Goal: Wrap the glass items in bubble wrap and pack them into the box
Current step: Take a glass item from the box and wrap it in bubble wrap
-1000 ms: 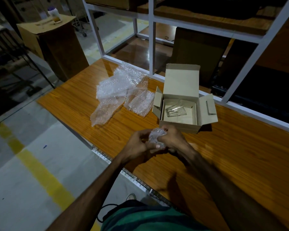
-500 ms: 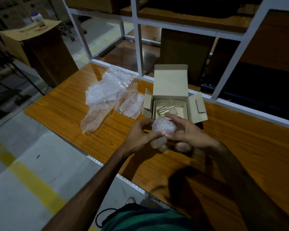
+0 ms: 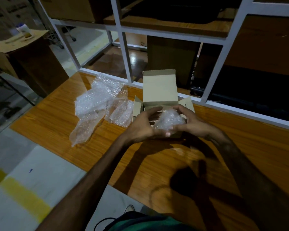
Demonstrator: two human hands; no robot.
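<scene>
- Wrapped bundle [image 3: 169,121]: a lump of bubble wrap, its contents not visible through the film, held over the front part of the open box [image 3: 159,90].
- Left hand [image 3: 143,125]: fingers curled round the bundle's left side, thumb along the near edge; grip holding the bundle.
- Right hand [image 3: 191,121]: fingers arched over the far side of the bundle, thumb below it (one pale nail shows at the bottom); grip likewise on the bundle.
- Box: small tan carton standing on the table [image 3: 240,147], rear lid flap upright, side flaps splayed out. Its interior is mostly hidden behind the hands.
- Loose bubble wrap [image 3: 97,105]: several crumpled sheets spread on the table just left of the box, one long strip trailing toward the near-left edge.
- White rack frame [image 3: 125,59] rises behind the table's far edge.
- Far left: a large cardboard carton [image 3: 23,52] on the floor, a small bottle [image 3: 22,30] on top of it.
- Floor below the table shows a yellow stripe [image 3: 23,195].
</scene>
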